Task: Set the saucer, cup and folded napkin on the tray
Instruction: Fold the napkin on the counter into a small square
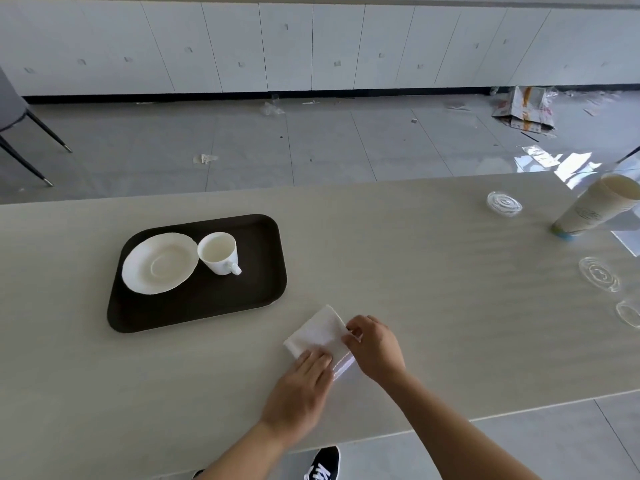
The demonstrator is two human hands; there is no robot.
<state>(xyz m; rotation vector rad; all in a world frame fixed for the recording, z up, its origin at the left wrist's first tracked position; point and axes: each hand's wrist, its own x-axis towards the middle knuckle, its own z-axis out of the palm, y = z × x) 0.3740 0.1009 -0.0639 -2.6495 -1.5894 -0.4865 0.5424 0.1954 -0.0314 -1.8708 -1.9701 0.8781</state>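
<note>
A dark brown tray (221,306) lies on the pale table, left of centre. On it rests a white saucer (159,263), and a white cup (218,252) stands upright right beside the saucer, its handle pointing toward me. A white napkin (320,330) lies on the table to the right of the tray's near corner. My left hand (299,393) presses flat on the napkin's near edge. My right hand (375,346) pinches the napkin's right corner between thumb and fingers.
A stack of paper cups (595,209) lies tipped at the far right of the table. Clear plastic lids (504,202) (599,273) lie near it. The table's near edge runs below my arms. A chair (14,112) stands on the littered floor beyond.
</note>
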